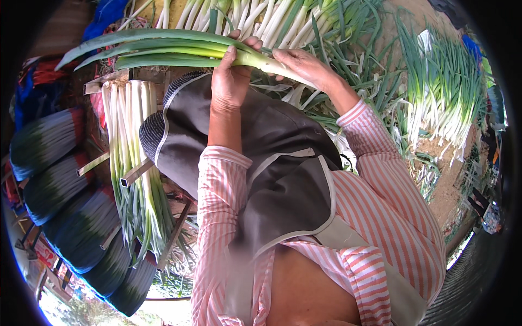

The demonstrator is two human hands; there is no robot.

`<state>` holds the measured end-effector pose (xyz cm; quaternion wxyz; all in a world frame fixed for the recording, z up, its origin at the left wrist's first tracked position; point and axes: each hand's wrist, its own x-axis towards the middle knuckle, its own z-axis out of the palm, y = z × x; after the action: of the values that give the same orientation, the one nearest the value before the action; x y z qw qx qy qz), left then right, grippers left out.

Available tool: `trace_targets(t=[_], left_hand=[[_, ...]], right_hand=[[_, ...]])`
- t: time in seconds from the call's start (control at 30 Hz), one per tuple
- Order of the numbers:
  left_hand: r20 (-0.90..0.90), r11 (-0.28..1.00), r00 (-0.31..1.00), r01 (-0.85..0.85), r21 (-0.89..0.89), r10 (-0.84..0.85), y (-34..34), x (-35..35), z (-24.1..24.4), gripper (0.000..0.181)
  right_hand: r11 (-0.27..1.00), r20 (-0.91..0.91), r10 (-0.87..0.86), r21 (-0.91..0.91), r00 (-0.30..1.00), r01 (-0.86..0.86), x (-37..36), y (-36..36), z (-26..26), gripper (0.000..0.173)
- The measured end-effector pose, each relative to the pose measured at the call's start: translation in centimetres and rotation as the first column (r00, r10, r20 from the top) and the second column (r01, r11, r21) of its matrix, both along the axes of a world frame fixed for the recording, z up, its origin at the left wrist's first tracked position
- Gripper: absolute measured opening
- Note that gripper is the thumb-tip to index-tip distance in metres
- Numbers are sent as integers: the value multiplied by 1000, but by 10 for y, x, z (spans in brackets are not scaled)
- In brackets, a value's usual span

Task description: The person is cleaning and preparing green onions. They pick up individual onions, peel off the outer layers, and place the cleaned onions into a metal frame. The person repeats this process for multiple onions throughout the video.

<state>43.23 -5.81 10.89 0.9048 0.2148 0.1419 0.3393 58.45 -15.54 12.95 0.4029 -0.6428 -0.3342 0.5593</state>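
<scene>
A single large green onion (261, 62) lies across both my hands above my apron-covered lap. My left hand (232, 75) is closed around it where the green leaves (163, 45) meet the pale stem, thumb uppermost. The leaves stretch out to the left. My right hand (304, 67) grips the white stem (281, 70), and its fingers partly hide the stem. Left of my knees, a row of trimmed green onions (130, 122) rests on a metal-bar rack (136, 173), white ends toward the top of the view.
A heap of green onions (269, 20) lies beyond my hands. Another pile (444, 89) spreads over the ground at right. Stripped leaves (359, 77) litter the soil between them. Several tied bundles (81, 212) are stacked at far left. A dark apron (285, 122) covers my lap.
</scene>
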Motion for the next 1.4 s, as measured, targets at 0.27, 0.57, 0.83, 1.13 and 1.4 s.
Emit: trace_targets(t=[0.27, 0.57, 0.83, 1.13, 1.4], left_hand=[[-11, 981, 984, 177, 77, -176, -7, 2, 4, 39], [173, 998, 985, -7, -61, 17, 7, -12, 2, 33], [-19, 983, 995, -100, -154, 98, 2, 5, -5, 30], [-64, 999, 998, -27, 18, 28, 0, 5, 2, 28], [-235, 995, 972, -2, 96, 24, -2, 7, -9, 16]], right_hand=[[959, 82, 210, -209, 974, -190, 18, 10, -29, 37], [792, 544, 592, -530, 594, -303, 110, -134, -131, 33], [942, 784, -260, 335, 563, -32, 12, -61, -25, 44], [889, 515, -169, 449, 840, -96, -10, 3, -19, 31], [957, 469, -64, 280, 881, -79, -9, -6, -7, 25]])
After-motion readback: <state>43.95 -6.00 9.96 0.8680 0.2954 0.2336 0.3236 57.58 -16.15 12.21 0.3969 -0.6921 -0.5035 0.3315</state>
